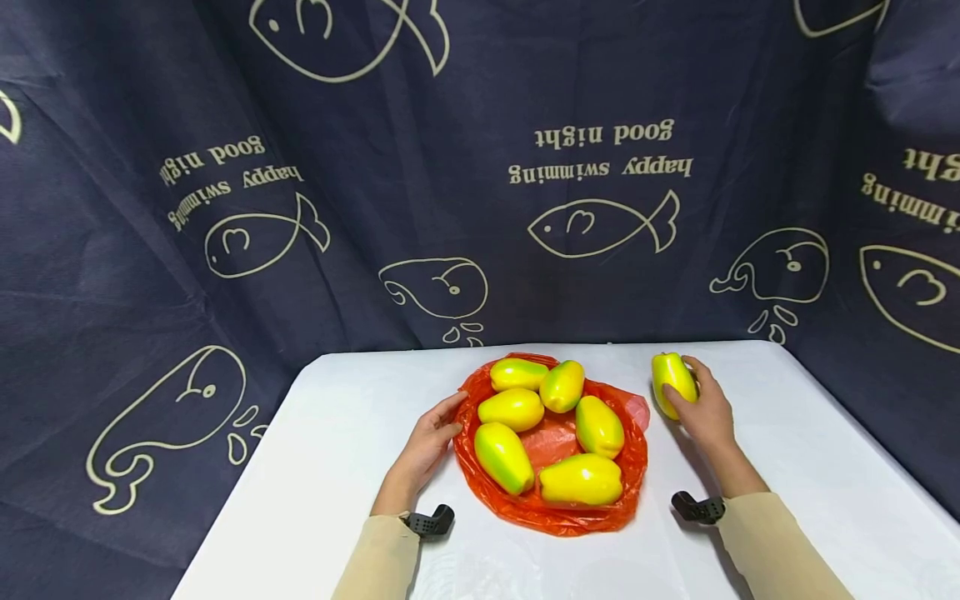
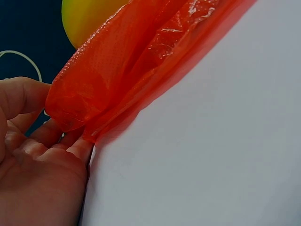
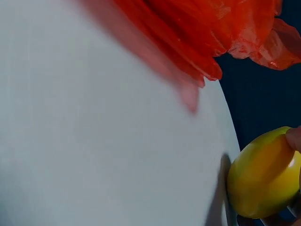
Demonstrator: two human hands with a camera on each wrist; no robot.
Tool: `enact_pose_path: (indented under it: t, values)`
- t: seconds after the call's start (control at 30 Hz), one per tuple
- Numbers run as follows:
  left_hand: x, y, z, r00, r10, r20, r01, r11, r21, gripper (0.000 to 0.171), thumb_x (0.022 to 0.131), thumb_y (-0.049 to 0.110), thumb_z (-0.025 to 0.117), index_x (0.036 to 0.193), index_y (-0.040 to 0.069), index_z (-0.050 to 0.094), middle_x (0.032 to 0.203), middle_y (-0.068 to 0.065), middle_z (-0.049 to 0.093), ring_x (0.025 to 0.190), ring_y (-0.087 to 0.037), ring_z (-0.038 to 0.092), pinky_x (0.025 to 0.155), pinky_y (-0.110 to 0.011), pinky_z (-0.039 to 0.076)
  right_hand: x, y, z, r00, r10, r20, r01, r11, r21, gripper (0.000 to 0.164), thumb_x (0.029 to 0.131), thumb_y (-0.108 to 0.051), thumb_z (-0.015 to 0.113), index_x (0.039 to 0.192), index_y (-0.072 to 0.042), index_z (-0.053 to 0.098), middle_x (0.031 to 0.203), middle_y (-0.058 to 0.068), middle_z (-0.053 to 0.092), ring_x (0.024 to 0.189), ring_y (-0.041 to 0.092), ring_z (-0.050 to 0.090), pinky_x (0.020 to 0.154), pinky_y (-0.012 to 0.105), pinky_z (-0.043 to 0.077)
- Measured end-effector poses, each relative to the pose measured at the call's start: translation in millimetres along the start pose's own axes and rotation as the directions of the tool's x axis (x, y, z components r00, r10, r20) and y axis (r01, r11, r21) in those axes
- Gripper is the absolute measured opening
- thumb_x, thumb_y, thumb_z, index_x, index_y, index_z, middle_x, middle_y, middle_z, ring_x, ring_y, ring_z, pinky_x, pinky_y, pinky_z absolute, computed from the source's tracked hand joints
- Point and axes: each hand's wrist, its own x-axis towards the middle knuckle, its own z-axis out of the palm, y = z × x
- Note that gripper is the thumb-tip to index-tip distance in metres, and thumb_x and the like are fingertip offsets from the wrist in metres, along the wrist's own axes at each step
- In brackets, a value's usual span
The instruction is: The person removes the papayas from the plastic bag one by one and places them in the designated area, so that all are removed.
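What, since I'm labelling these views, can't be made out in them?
Head view: the floor of the red bag, partly covered by the six fruits; part of the held fruit, behind the right hand.
Left wrist view: some fingertips of the left hand, hidden by the red bag; the rest of one fruit, cut off by the top edge and covered by the bag.
Right wrist view: most of the right hand, beyond the right edge.

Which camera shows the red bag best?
The head view: it takes in nearly the whole red bag and the six fruits inside. The left wrist view shows only one side, by the left hand; the right wrist view, only a part near the top.
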Motion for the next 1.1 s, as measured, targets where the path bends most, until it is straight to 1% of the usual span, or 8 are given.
enact_pose_path:
  t: [0.1,0.27,0.37,0.53,0.67,0.87,0.97,1.1]
  values:
    - [0.1,0.1,-0.1,1.000,0.007,0.004,-0.007,1.000,-0.002,0.057,0.095,-0.004,0.050,0.150,0.013,0.046,0.161,-0.008,0.037,0.150,-0.026,0.032,0.112,-0.024,0.043,-0.7,2.8,1.1,1.000,0.016,-0.026,-0.016,1.000,-0.009,0.062,0.097,-0.028,0.059,0.151,-0.007,0.037,0.144,0.031,0.046,0.127,0.046,0.046,0.106,0.061,0.038]
    - [0.1,0.9,-0.4,1.000,0.006,0.006,-0.006,1.000,-0.003,0.057,0.095,-0.003,0.050,0.150,0.013,0.046,0.161,-0.008,0.036,0.150,-0.027,0.031,0.110,-0.021,0.044,-1.0,1.5,1.6,0.999,0.044,-0.018,-0.045,0.998,-0.045,0.061,0.098,-0.031,0.058,0.151,-0.006,0.040,0.141,0.030,0.047,0.126,0.046,0.046,0.109,0.062,0.037]
    - [-0.4,1.0,-0.7,1.000,0.008,0.010,-0.008,1.000,0.004,0.058,0.095,-0.002,0.050,0.151,0.012,0.044,0.162,-0.009,0.035,0.150,-0.028,0.030,0.110,-0.021,0.043,-0.6,1.5,2.1,0.999,0.052,-0.006,-0.052,0.997,-0.065,0.063,0.098,-0.033,0.058,0.151,-0.005,0.039,0.140,0.030,0.047,0.125,0.046,0.046,0.108,0.062,0.038]
    - [-0.9,0.7,-0.3,1.000,0.009,0.009,-0.009,1.000,-0.003,0.058,0.094,-0.003,0.050,0.151,0.010,0.044,0.161,-0.011,0.036,0.150,-0.028,0.030,0.111,-0.020,0.042,-0.9,3.2,1.9,0.997,0.060,0.046,-0.055,0.994,-0.097,0.069,0.097,-0.031,0.058,0.153,0.000,0.033,0.141,0.034,0.044,0.124,0.048,0.045,0.105,0.063,0.040]
    - [0.1,1.7,0.5,1.000,0.011,0.011,-0.011,1.000,-0.001,0.058,0.095,-0.003,0.050,0.151,0.011,0.044,0.161,-0.009,0.036,0.150,-0.028,0.031,0.111,-0.020,0.042,-0.9,3.9,0.7,0.995,0.065,0.070,-0.056,0.992,-0.114,0.073,0.096,-0.032,0.058,0.154,0.002,0.029,0.142,0.036,0.040,0.124,0.049,0.043,0.105,0.064,0.040]
    - [1.7,4.3,1.3,1.000,0.003,0.003,-0.003,1.000,0.018,0.057,0.095,-0.002,0.051,0.150,0.014,0.046,0.161,-0.007,0.037,0.150,-0.026,0.031,0.115,-0.027,0.040,-0.5,1.2,0.3,0.995,0.078,0.065,-0.070,0.990,-0.120,0.077,0.095,-0.034,0.059,0.155,0.002,0.025,0.144,0.037,0.038,0.127,0.050,0.042,0.107,0.065,0.039]
    - [1.3,4.3,1.0,1.000,0.009,0.000,-0.009,1.000,0.017,0.058,0.095,-0.002,0.051,0.150,0.013,0.046,0.161,-0.008,0.037,0.151,-0.027,0.031,0.117,-0.031,0.039,-0.4,0.7,0.8,0.996,0.073,0.054,-0.066,0.991,-0.119,0.080,0.094,-0.034,0.060,0.155,0.002,0.024,0.145,0.038,0.037,0.129,0.051,0.041,0.108,0.065,0.038]
    - [-2.1,1.8,0.5,1.000,-0.010,-0.002,0.010,1.000,0.017,0.058,0.095,-0.002,0.050,0.150,0.014,0.045,0.161,-0.007,0.036,0.151,-0.027,0.030,0.116,-0.029,0.040,-3.8,3.5,2.5,0.995,0.081,0.063,-0.074,0.991,-0.114,0.082,0.092,-0.032,0.063,0.155,0.003,0.023,0.144,0.038,0.037,0.127,0.052,0.042,0.107,0.066,0.039]
